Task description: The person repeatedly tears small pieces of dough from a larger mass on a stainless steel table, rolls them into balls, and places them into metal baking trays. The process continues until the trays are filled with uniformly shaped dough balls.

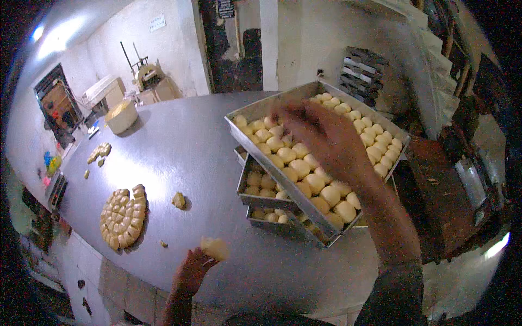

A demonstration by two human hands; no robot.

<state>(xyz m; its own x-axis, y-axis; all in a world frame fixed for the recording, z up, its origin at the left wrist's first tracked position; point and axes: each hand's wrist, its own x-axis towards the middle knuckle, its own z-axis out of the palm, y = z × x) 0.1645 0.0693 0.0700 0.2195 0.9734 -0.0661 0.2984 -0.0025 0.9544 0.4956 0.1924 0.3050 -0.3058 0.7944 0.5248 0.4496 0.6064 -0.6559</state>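
My right hand (pixel 318 134), blurred, is over the top metal tray (pixel 281 178), which is filled with rows of round dough balls (pixel 299 167). Whether its fingers hold anything cannot be made out. My left hand (pixel 193 267) is near the front edge of the metal table, with a pale piece of dough (pixel 216 248) at its fingertips. Left of it, a round slab of dough cut into segments (pixel 122 218) lies on the table. Small dough scraps (pixel 178 200) lie between that slab and the trays.
Beneath the top tray, other trays of dough balls (pixel 265 199) are stacked at different angles. A pale tub (pixel 121 117) stands at the table's far left, with more cut dough (pixel 99 152) nearer. A machine (pixel 147 77) stands by the back wall.
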